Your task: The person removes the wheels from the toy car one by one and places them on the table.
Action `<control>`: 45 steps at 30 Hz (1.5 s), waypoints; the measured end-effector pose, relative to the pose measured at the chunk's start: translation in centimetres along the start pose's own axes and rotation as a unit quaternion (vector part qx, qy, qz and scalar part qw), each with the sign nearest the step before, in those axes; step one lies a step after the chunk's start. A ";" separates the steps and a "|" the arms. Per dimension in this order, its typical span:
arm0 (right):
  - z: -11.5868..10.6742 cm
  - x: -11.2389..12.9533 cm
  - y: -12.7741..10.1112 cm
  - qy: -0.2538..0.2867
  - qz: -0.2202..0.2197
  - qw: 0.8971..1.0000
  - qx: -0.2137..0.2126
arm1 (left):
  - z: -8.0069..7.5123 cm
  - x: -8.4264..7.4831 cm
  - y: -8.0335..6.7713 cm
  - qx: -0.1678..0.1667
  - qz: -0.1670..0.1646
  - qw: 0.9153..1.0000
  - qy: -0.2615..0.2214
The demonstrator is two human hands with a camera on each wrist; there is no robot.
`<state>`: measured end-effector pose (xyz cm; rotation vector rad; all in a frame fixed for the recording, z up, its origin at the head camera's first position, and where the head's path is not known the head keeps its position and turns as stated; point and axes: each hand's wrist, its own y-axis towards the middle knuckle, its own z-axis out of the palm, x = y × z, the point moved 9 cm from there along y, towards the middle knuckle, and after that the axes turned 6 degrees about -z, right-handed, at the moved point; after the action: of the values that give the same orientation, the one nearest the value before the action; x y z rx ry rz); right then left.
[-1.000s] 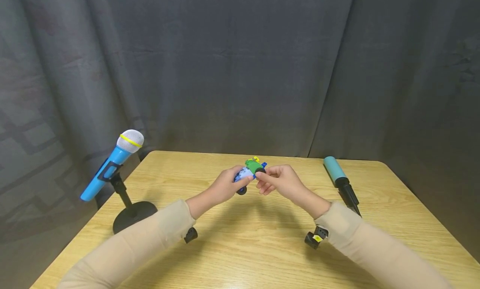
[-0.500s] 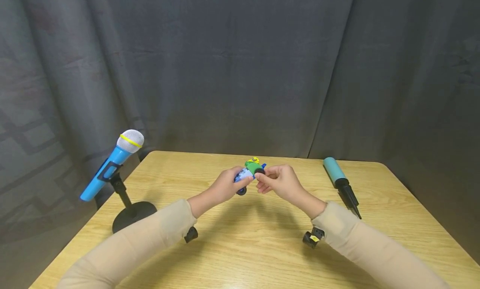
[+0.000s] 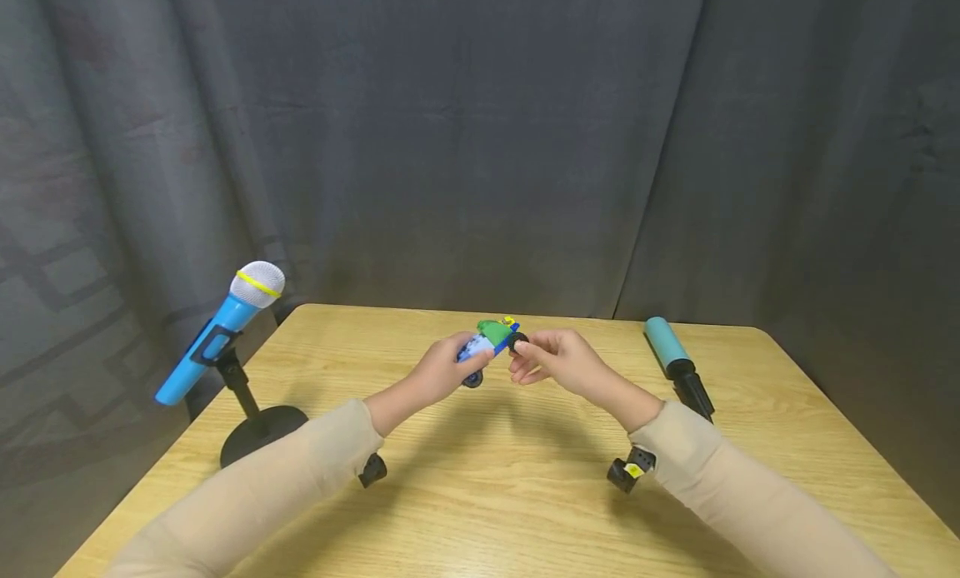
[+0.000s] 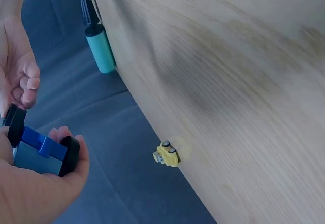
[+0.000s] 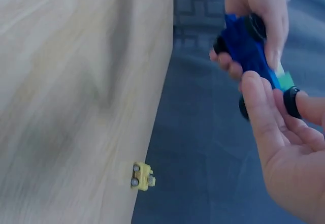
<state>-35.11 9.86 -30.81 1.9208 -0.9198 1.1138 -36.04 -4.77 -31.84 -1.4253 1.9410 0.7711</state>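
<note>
Far left, at the table edge, we note a blue toy microphone with a white mesh head and yellow band [image 3: 217, 336], tilted in a black clip on a black round-based stand [image 3: 258, 424]. It stands on the light wooden table [image 3: 480, 511], against a dark grey curtain [image 3: 480, 145]. Next, our left hand [image 3: 442, 371], held above the table middle, has its fingers curled round the rear of a small brick-built toy car with a blue base, pale blue body, green top and black wheels [image 3: 486, 345]; in the left wrist view a black wheel [image 4: 68, 155] lies against the fingers. Our right hand [image 3: 558, 360] meets the car's front end, thumb and forefinger pinching a black wheel [image 3: 517, 341] there, the other fingers loosely curled. In the wrist views a small yellow brick piece [image 5: 141, 176] lies alone on the table near its far edge. Far right lies a teal cylindrical hand pump with a black tapered nozzle [image 3: 677, 363], well apart from both hands.
</note>
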 end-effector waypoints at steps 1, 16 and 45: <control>-0.2 -0.1 0.1 0.008 0.007 1.000 0.003 | -0.2 0.2 0.0 -0.003 -0.003 1.000 -0.003; -2.0 -4.7 2.4 0.064 0.088 0.993 -0.036 | -0.5 0.7 -1.2 -0.011 -0.018 1.000 -0.015; 2.4 -14.7 7.3 0.157 0.244 0.936 -0.200 | -0.4 0.9 -1.6 -0.009 -0.008 1.000 -0.026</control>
<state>-45.79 7.53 -43.23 1.1689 -1.3580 1.3384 -34.75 -6.08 -32.43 -1.4147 1.8865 0.8120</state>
